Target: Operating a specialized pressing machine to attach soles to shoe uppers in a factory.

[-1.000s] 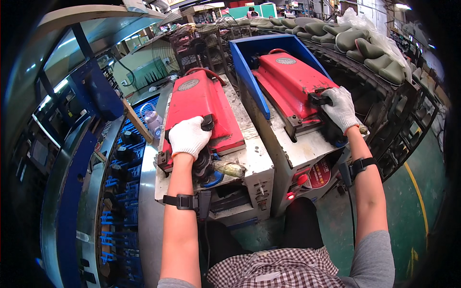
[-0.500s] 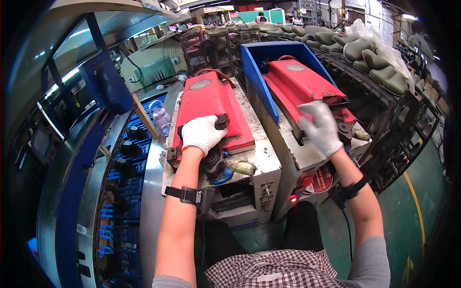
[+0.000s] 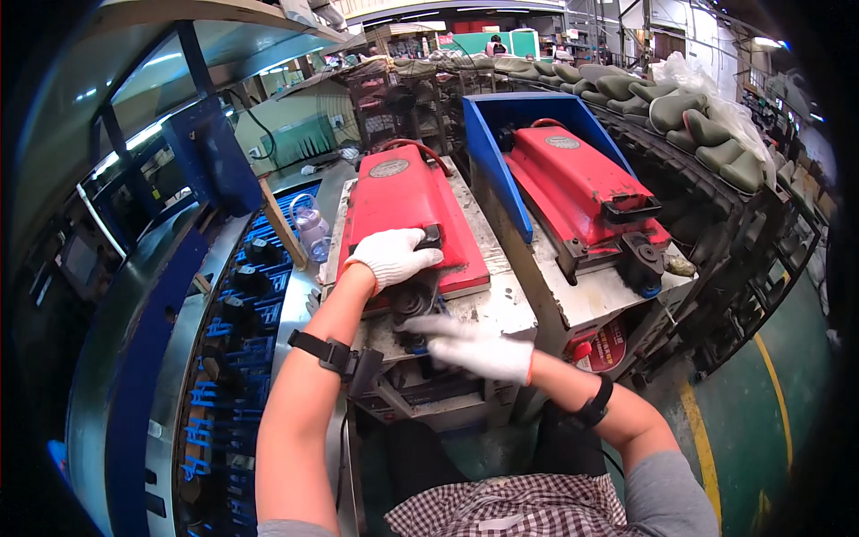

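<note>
R hand is nearest: white-gloved, fingers straight & loosely apart, motion-blurred, nothing visible in it. It's near the black clamp at the front of the L machine; can't tell if fingertips touch it. L hand, also gloved, is just beyond, well apart from R, fingers curled tight round the black handle at the cover's front end. Prob. held there b/c the handle gives a firm grip & keeps the rest of the hand off the metal. That L red cover lies lengthwise on the white machine top, down over whatever's under it; handle faces the person, likely for easy reach. R red cover is alongside, untouched, w/ its own clamp in front. Blue hood wraps its far end & sides, maybe as a guard. Off L, a clear jug stands by the machine, prob. out of the way. Farther back R, olive clogs are piled in a row, w/ clear plastic behind.
</note>
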`<state>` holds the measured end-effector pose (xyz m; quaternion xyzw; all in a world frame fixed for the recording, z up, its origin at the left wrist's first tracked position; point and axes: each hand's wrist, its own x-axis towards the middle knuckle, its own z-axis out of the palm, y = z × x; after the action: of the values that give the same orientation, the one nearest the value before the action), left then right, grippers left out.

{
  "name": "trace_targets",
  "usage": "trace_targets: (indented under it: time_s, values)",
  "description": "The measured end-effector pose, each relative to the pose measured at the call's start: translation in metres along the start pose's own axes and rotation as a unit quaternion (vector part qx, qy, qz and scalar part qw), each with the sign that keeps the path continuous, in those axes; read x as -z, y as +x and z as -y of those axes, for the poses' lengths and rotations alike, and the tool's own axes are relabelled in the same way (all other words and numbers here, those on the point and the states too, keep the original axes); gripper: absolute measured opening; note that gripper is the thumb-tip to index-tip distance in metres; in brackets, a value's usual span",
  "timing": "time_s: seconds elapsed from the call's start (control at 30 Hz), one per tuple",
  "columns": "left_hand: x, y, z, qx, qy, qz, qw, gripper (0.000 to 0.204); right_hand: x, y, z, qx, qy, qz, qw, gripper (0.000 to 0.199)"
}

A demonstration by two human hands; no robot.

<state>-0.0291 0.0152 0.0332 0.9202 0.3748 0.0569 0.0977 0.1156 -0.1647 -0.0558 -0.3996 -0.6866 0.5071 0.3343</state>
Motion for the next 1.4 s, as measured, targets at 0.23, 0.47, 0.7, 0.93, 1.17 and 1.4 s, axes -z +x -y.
trace_targets:
  time_s: [0.23,0.47,0.7,0.93,1.17,1.4]
  values:
    - [0.016,-0.001,0.001,-0.012,-0.061,0.068,0.996,0.052,-0.069,0.046,-0.03,0.09,-0.055,-0.098,0.99,0.064]
    - [0.035,-0.005,0.001,-0.014,0.034,-0.018,0.999,0.057,-0.035,0.04,0.028,-0.026,-0.272,-0.003,0.962,0.058]
    - [0.092,0.011,-0.003,-0.037,0.079,-0.14,0.986,0.048,-0.008,0.017,0.073,0.064,-0.375,0.02,0.925,0.044]
    - [0.119,0.077,0.006,0.035,0.165,-0.135,0.976,0.045,0.002,0.002,0.05,-0.011,-0.32,-0.032,0.947,0.041]
    - [0.148,0.055,0.049,0.007,0.148,-0.238,0.96,0.044,0.011,-0.001,0.017,-0.031,-0.421,0.01,0.906,0.044]
    - [0.115,0.047,0.033,-0.084,0.079,-0.383,0.917,0.044,0.038,0.011,0.026,-0.055,-0.268,-0.108,0.956,0.028]
